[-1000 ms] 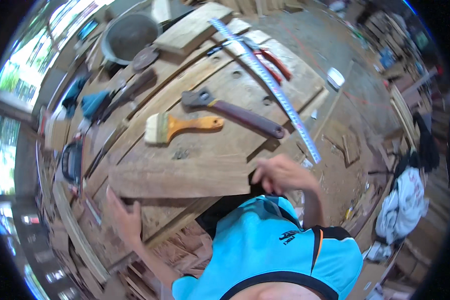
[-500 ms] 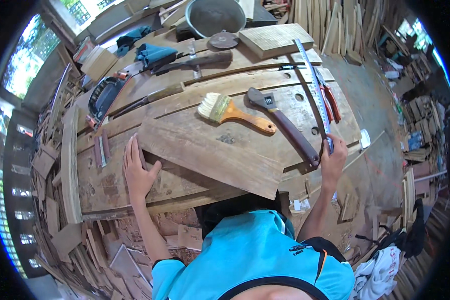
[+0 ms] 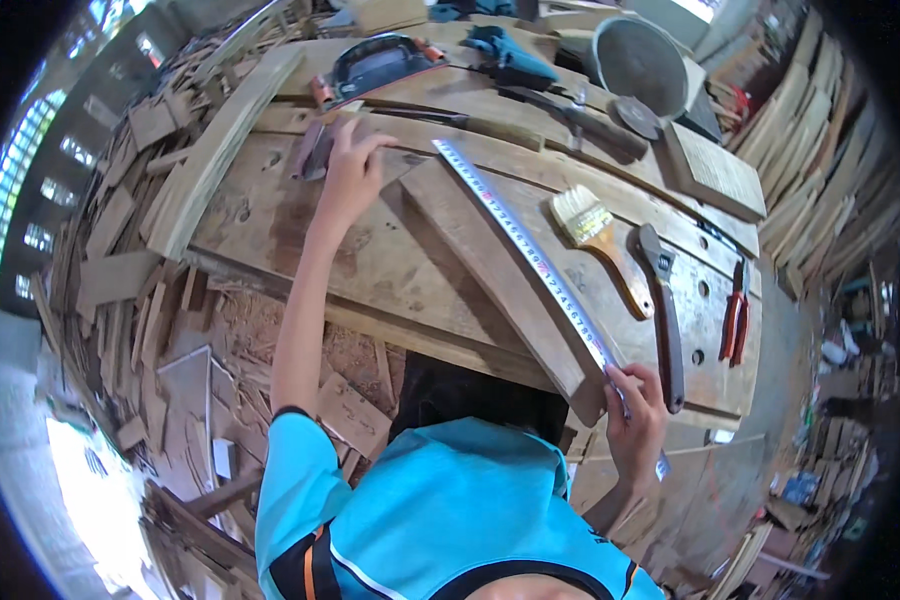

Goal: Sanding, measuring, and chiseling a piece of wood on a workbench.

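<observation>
My right hand (image 3: 632, 400) grips a long metal ruler (image 3: 515, 235) lying diagonally along a thick plank (image 3: 480, 290) on the workbench (image 3: 270, 230). My left hand (image 3: 355, 160) is raised toward the bench's back left, thumb apart from curved fingers, beside a small reddish-brown piece (image 3: 315, 150); whether it touches that is unclear. Right of the ruler lie a wooden-handled brush (image 3: 610, 250), an adjustable wrench (image 3: 668, 330) and red-handled pliers (image 3: 737, 320).
Along the back are a black-and-orange tool (image 3: 370, 65), blue cloth (image 3: 515, 60), long-handled tools (image 3: 480, 125), a grey bucket (image 3: 638, 70), a disc (image 3: 638, 118) and a wood block (image 3: 715, 175). A long board (image 3: 220, 160) bounds the left end. Scrap wood (image 3: 140, 300) is piled beside it.
My right hand has taken hold of the ruler and brought it left from beside the pliers onto the plank. My left hand has left the plank's end and reached farther back. The view has turned.
</observation>
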The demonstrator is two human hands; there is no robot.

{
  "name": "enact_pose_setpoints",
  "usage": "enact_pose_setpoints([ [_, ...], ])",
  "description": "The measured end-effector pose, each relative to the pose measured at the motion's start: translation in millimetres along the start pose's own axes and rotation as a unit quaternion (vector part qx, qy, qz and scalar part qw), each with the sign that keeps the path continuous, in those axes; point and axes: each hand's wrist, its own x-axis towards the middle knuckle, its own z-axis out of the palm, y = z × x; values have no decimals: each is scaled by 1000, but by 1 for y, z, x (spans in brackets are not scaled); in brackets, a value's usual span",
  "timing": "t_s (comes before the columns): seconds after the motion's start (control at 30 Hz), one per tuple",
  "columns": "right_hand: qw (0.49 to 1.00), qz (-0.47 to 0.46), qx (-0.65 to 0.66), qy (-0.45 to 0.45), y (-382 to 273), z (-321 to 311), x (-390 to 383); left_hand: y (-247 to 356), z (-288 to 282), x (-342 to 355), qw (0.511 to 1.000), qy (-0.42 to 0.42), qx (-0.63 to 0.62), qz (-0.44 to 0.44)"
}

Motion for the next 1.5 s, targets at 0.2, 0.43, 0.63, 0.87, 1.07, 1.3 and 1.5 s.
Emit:
enact_pose_setpoints([
  [0.2,999,-15,23,-30,5,-6,-1,-5,26,14,992,65,-17,110],
  [0.43,998,13,41,-46,12,-6,4,15,25,13,991,-47,-119,36],
  [0.63,996,18,62,-61,13,-8,4,19,25,14,990,-52,-130,-13],
  [0.87,995,17,66,-72,11,-10,1,15,27,14,983,-81,-157,-41],
  [1.07,991,32,90,-89,12,-14,-4,9,25,13,983,-88,-157,-45],
  [1.3,994,20,77,-74,13,-11,-11,5,18,13,984,-80,-158,-32],
  [1.5,991,8,82,-105,16,-12,-13,-6,9,9,982,-78,-172,4],
])
